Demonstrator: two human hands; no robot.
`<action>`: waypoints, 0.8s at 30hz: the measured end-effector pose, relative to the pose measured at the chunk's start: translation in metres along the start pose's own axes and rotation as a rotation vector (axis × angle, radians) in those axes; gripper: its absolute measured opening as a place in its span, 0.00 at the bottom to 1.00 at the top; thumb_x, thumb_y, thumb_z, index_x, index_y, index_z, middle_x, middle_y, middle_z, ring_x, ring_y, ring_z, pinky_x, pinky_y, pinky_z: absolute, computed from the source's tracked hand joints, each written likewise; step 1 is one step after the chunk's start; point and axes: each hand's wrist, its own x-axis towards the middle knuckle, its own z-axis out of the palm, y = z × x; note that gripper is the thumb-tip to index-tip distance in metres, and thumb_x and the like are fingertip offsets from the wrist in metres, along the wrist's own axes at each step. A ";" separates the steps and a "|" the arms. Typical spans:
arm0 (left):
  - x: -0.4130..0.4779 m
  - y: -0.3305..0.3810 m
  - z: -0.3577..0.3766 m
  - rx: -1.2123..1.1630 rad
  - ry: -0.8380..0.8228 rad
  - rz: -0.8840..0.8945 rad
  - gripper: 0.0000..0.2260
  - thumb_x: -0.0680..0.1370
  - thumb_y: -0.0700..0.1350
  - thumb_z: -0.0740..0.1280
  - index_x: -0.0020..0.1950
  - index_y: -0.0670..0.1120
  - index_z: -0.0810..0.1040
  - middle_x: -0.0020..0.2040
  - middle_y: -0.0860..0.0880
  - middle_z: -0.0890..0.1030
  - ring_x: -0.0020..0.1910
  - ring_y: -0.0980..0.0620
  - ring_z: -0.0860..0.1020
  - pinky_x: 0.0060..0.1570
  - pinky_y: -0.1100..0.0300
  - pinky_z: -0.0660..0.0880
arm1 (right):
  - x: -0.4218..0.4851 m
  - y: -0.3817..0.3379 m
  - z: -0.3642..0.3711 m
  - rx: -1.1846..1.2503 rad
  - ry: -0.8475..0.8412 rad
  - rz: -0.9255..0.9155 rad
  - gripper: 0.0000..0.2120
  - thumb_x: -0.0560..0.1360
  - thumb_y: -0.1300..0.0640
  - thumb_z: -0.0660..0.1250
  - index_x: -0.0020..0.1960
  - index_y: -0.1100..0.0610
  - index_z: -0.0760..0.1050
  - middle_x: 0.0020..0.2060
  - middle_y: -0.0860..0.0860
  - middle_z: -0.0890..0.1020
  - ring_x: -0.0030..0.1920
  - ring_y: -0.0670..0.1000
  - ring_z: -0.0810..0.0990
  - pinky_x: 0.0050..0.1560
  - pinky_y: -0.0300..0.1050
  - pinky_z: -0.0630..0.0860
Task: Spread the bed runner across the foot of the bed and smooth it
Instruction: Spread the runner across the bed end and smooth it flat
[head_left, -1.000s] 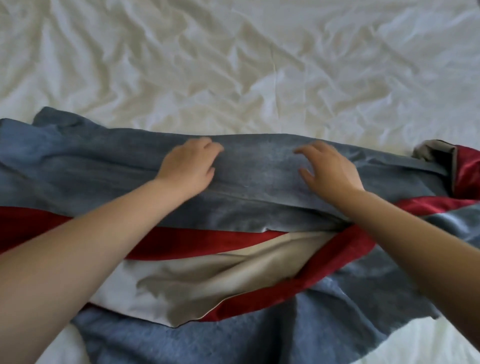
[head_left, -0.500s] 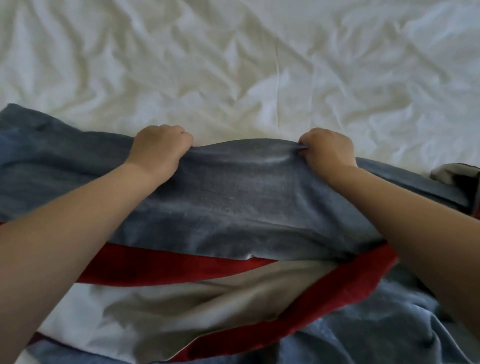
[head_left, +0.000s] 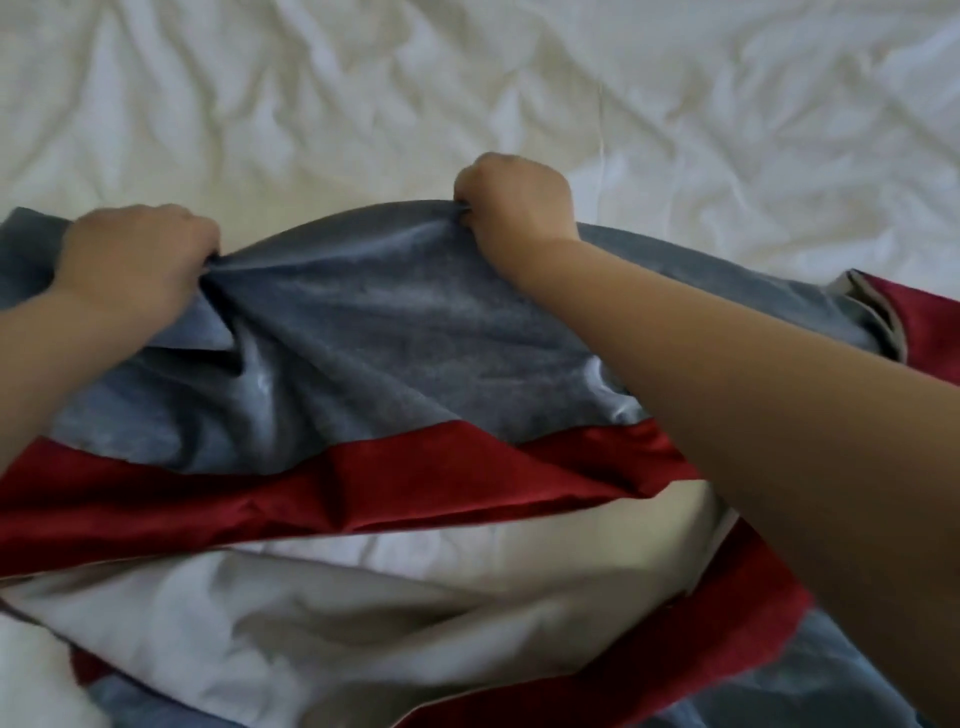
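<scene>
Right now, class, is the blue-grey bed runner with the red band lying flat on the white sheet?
No: the left hand and right hand grip the far edge of the blue-grey bed runner, bunching it into folds.

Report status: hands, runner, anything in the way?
Left hand and right hand grip runner far edge. Runner bunched, folded over itself. Nothing blocking.

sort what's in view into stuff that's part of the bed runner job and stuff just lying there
Part of the job:
bed runner, blue-grey with a red band, bunched
left hand and right hand, each gripping its far edge

Just there:
wrinkled white sheet under the runner
</scene>
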 end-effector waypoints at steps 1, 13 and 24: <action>-0.003 -0.002 0.003 -0.012 0.009 -0.008 0.03 0.72 0.38 0.67 0.44 0.44 0.78 0.42 0.40 0.76 0.41 0.38 0.77 0.41 0.44 0.75 | -0.001 -0.001 0.001 -0.013 -0.019 0.000 0.09 0.75 0.65 0.62 0.51 0.58 0.78 0.49 0.56 0.79 0.47 0.59 0.78 0.38 0.46 0.65; -0.071 -0.003 -0.032 -0.041 0.299 0.036 0.10 0.73 0.43 0.67 0.51 0.40 0.76 0.47 0.39 0.79 0.44 0.37 0.76 0.33 0.49 0.72 | -0.059 -0.015 -0.024 0.029 -0.067 -0.154 0.18 0.75 0.62 0.62 0.64 0.53 0.70 0.58 0.53 0.74 0.56 0.56 0.73 0.53 0.50 0.72; -0.158 -0.103 0.018 -0.125 0.185 0.106 0.17 0.73 0.47 0.68 0.59 0.44 0.78 0.58 0.42 0.79 0.52 0.39 0.78 0.42 0.46 0.78 | -0.087 -0.200 -0.029 0.131 -0.114 -0.365 0.17 0.76 0.52 0.60 0.64 0.52 0.70 0.58 0.53 0.74 0.58 0.57 0.73 0.52 0.52 0.71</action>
